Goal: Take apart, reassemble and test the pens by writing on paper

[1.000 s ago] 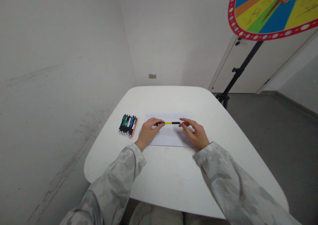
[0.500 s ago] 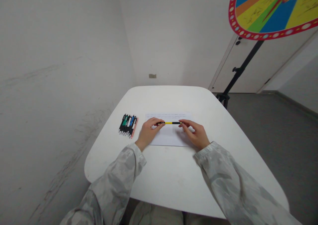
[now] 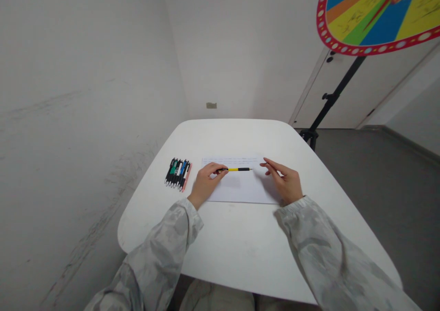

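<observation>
My left hand [image 3: 205, 181] pinches a yellow-and-black pen [image 3: 235, 169] between thumb and fingers at its left end. The pen lies level above the sheet of paper [image 3: 237, 189], its black grip toward the right and a thin point sticking out beyond it. A short gap to the right, my right hand [image 3: 284, 179] is apart from the pen, thumb and fingers closed together. Whatever small thing may be between those fingers is too small to make out. Lines of handwriting run along the paper's upper part.
Several pens [image 3: 177, 173] lie side by side left of the paper, beside a pinkish strip [image 3: 186, 178]. All rest on a white table [image 3: 227, 242] with rounded corners. Walls stand at the left and behind. A colourful wheel [image 3: 374, 22] on a black stand [image 3: 338, 93] is at right.
My right hand has let go of the pen's right end and moved off to the right. The thin point now shows. My left hand keeps its hold, nearly unmoved.
</observation>
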The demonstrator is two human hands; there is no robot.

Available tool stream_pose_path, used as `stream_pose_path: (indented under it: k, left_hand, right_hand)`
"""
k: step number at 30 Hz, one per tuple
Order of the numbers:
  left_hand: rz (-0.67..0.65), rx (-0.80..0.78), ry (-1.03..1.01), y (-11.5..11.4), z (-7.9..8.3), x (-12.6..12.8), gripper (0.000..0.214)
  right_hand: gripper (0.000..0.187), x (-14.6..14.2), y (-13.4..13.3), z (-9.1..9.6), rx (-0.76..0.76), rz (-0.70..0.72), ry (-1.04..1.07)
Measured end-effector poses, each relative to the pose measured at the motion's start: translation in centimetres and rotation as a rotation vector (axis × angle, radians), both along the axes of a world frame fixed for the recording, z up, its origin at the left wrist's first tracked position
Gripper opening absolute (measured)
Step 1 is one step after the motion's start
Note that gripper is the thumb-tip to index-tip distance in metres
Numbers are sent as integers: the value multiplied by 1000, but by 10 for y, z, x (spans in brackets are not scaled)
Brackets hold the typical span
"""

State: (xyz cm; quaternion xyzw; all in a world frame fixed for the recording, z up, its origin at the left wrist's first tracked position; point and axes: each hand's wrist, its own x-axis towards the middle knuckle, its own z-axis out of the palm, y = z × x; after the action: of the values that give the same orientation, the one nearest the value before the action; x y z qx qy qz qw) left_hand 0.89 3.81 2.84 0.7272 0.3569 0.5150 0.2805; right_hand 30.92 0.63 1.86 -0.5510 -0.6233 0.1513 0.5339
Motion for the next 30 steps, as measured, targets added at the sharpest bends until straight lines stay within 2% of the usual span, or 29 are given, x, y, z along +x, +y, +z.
stream_pose_path:
  k: [7,11,15,18,24,30]
  left_hand:
    - [4,-2,-20,1,-6,-6,14]
    - [7,4,-27,3,-10,-7,13]
    - [7,17,-19,5,-12,-7,12]
    - [8,22,-17,5,-13,-6,13]
    - [15,24,-8,5,-12,-5,16]
    - [4,13,-12,5,-11,-5,13]
  right_hand:
    - [41,26,5,-8,-75,-70,-41]
    - [33,47,10,-19,-70,-146,-193]
    - [34,62,11,-26,-110,-125,-337]
    - [32,63,9,-25,-115,-104,-393]
    - [23,59,7,-18,-127,-154,-447]
    - [23,63,10,-20,-82,-91,-573]
